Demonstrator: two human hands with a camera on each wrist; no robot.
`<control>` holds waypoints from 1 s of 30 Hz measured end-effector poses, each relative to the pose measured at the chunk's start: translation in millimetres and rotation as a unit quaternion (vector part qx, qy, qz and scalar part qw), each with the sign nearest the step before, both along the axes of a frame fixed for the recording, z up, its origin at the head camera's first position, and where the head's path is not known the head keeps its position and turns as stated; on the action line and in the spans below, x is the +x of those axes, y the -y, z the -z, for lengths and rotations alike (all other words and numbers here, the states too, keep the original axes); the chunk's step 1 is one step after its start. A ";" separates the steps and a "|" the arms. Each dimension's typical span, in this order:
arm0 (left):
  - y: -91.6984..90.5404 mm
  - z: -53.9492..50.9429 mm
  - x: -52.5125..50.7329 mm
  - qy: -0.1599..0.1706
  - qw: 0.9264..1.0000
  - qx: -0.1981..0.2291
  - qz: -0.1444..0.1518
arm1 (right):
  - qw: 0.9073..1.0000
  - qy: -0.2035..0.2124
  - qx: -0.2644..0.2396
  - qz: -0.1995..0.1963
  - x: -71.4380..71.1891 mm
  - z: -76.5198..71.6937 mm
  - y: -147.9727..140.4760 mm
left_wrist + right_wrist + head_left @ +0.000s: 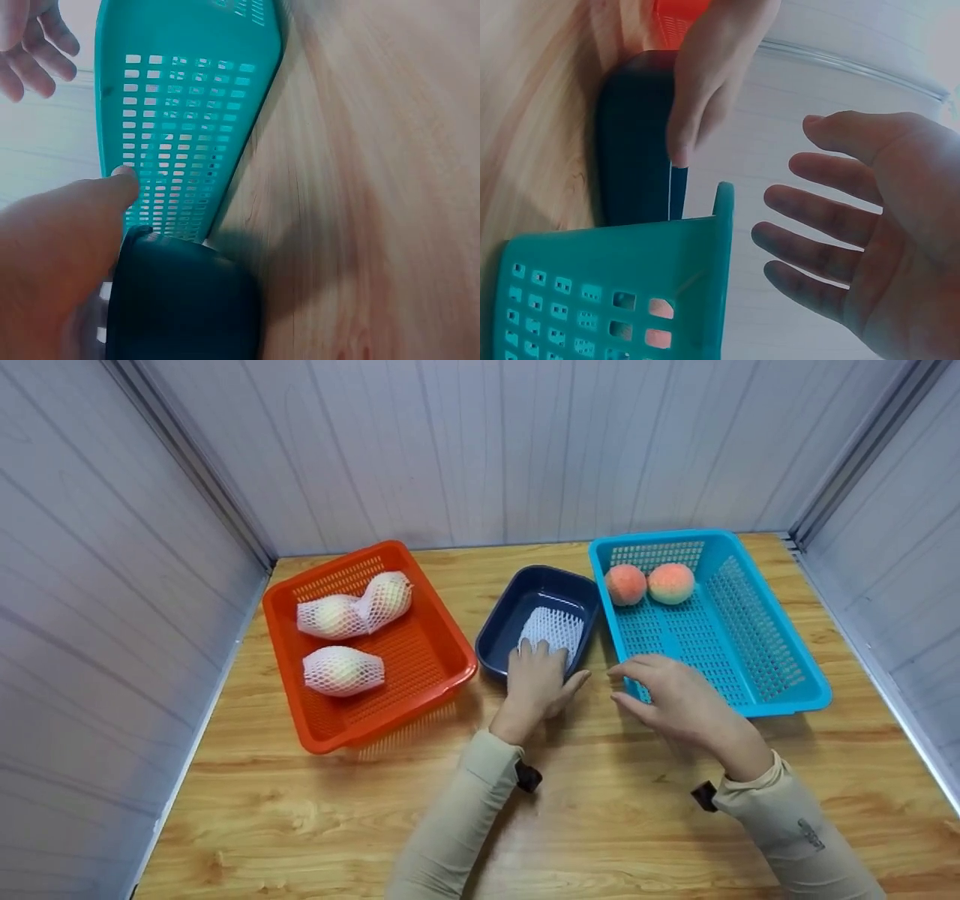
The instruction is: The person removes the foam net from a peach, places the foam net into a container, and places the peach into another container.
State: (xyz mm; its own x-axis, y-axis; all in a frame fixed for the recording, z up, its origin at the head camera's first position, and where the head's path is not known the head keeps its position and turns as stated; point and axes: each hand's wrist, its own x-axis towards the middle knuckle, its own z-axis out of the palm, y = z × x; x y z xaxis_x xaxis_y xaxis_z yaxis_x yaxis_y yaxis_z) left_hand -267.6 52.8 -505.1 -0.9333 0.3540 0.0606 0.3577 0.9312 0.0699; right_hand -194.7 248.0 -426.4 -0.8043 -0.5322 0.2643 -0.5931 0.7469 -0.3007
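My left hand [534, 682] reaches over the near rim of a small navy basin [499, 634]. Its fingers touch a white foam fruit net [553, 627] lying inside, while the thumb stands out to the side; the fingertips are partly hidden. Above the near left corner of a blue basket [780, 641] hovers my right hand [679, 701], its fingers apart and holding nothing, as the right wrist view shows. Two bare peaches [625, 585] [671, 583] sit at the back left of that basket.
To the left stands an orange-red basket [420, 656] with several peaches in white foam nets, one [343, 671] nearest me. Pale panel walls [487, 450] enclose the wooden table [600, 825] at the back and sides. The blue basket's rim is close beside the basin.
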 end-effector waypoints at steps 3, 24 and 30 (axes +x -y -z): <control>4.1 -3.7 4.5 -0.042 0.998 0.033 0.015 | 1.000 -0.026 -0.009 -0.007 -0.7 -0.3 1.1; 56.7 -43.3 66.8 -0.051 0.994 0.078 0.049 | 0.998 -0.018 -0.053 -0.018 8.7 1.4 29.9; 79.6 -62.1 89.1 -0.019 0.997 0.059 0.040 | 0.997 -0.021 -0.067 -0.032 11.1 8.3 38.3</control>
